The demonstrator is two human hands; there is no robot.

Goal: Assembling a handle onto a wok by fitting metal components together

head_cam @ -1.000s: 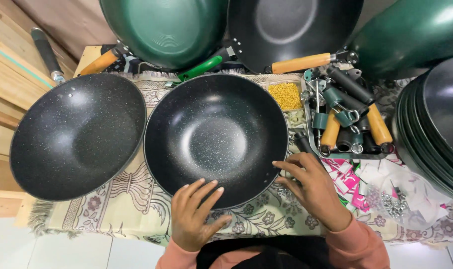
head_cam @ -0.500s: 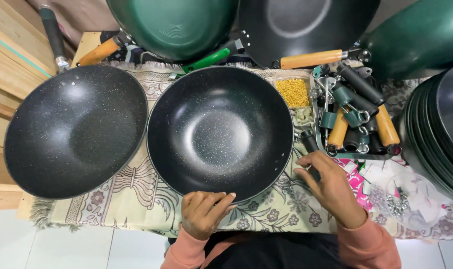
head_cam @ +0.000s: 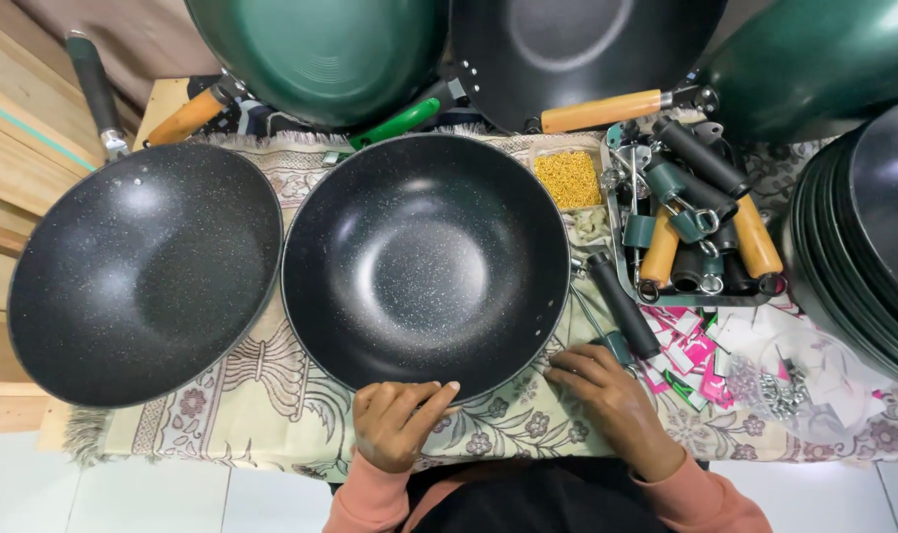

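A black speckled wok (head_cam: 424, 262) without a handle sits in the middle of a patterned cloth (head_cam: 271, 405). My left hand (head_cam: 398, 426) is at its near rim, fingers curled against the edge and the index finger lying along it. Just right of that rim, my right hand (head_cam: 607, 403) rests on the cloth with its fingers spread. Its fingertips lie beside the lower end of a loose black handle (head_cam: 622, 306) that lies next to the wok.
A second black wok (head_cam: 138, 271) with a handle lies at the left. Green and black woks (head_cam: 321, 49) lean at the back. A metal tray (head_cam: 622, 252) of handles, yellow screws (head_cam: 567, 178), a stack of pans (head_cam: 863, 237) and pink papers (head_cam: 686, 345) are at the right.
My left hand has drawn back from inside the wok to its near rim and curled. My right hand has slid down off the wok's right rim onto the cloth.
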